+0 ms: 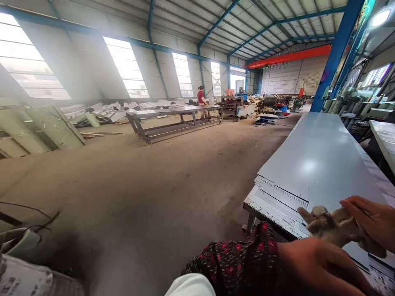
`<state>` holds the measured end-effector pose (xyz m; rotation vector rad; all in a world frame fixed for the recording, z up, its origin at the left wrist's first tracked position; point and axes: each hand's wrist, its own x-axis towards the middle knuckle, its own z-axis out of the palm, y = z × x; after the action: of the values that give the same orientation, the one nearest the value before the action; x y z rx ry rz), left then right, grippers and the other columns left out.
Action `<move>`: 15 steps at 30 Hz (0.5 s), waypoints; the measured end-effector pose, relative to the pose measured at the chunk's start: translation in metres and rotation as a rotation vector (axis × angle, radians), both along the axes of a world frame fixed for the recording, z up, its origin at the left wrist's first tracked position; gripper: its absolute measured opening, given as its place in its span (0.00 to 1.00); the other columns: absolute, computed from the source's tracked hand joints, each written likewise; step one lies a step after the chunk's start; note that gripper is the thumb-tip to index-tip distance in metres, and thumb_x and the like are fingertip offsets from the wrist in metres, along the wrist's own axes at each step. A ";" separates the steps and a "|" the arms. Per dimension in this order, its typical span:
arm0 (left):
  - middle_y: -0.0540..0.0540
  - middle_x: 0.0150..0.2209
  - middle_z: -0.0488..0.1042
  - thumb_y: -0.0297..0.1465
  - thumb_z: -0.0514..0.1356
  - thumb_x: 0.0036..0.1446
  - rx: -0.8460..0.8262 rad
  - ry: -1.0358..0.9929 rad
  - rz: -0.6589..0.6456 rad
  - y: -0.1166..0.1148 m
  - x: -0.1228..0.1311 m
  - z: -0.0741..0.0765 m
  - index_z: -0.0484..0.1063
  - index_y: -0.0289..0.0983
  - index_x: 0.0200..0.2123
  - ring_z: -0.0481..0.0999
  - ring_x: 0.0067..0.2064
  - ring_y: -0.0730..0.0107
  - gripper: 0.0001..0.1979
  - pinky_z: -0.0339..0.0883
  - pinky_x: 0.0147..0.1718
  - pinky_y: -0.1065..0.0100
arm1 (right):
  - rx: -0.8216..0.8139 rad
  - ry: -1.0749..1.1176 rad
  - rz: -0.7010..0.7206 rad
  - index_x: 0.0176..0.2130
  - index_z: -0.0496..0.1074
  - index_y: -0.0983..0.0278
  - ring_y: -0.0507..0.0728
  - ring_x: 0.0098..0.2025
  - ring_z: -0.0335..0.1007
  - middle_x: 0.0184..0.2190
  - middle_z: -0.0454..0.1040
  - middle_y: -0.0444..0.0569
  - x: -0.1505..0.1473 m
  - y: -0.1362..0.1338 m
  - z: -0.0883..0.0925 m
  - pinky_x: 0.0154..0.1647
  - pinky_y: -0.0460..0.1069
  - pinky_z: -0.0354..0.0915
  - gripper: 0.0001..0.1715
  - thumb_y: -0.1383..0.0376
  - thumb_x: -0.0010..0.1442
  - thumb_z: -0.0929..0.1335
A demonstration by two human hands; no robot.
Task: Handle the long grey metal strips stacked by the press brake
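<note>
Toward four o'clock in the view, the right hand (367,218) comes in from the frame edge, its fingers (354,204) close together and curved over a grimy work glove (335,226), holding it. The glove is soft, fuzzy, stained beige fabric, bunched into a lump, with one limp finger poking out toward the left; its cuff and exact shape are hard to make out. Just below it, toward five o'clock, the left hand (317,267) reaches out of a dark sleeve (236,259) with a red floral print. Its fingertips are cut off by the bottom edge, so whether those fingers are spread or closed on anything cannot be told. A smooth white garment (191,286) shows at six o'clock, cut off by the frame.

Behind the hands, a stack of pale grey sheet metal (314,160) lies on a long bench with a scuffed, flaking edge (271,213), its thin layers fanned slightly at the near corner. At eight o'clock, woven sacks (21,279) with dark print are cut off by the frame. Toward eleven o'clock, a person in a red shirt (201,96) stands beyond a wheeled steel table (173,117), too small to show what their hands hold
</note>
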<state>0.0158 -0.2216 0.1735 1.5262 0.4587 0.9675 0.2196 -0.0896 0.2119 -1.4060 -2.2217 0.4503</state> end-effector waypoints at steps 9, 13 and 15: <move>0.48 0.29 0.72 0.41 0.67 0.46 -0.377 -0.128 0.903 0.044 -0.062 -0.080 0.74 0.35 0.35 0.69 0.30 0.70 0.17 0.58 0.29 0.68 | 0.041 0.422 -0.059 0.26 0.73 0.55 0.58 0.24 0.64 0.21 0.71 0.46 -0.042 -0.023 -0.008 0.25 0.51 0.63 0.22 0.43 0.56 0.65; 0.46 0.27 0.72 0.50 0.67 0.47 -0.546 -0.297 0.638 0.041 -0.055 -0.095 0.76 0.31 0.34 0.67 0.27 0.73 0.26 0.56 0.27 0.70 | -0.032 0.644 -0.065 0.23 0.72 0.56 0.59 0.26 0.64 0.24 0.71 0.46 -0.062 -0.038 -0.016 0.24 0.52 0.62 0.21 0.44 0.55 0.67; 0.44 0.28 0.74 0.46 0.70 0.46 -0.541 -0.372 0.563 0.040 -0.049 -0.094 0.78 0.29 0.33 0.69 0.28 0.72 0.23 0.60 0.30 0.69 | -0.053 0.655 -0.043 0.22 0.72 0.55 0.60 0.27 0.64 0.24 0.71 0.46 -0.063 -0.038 -0.024 0.24 0.53 0.63 0.22 0.43 0.55 0.67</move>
<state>-0.0333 -0.1821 0.0794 0.7117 0.8238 1.3889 0.1564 -0.1278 0.1884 -1.1143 -1.6536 0.8231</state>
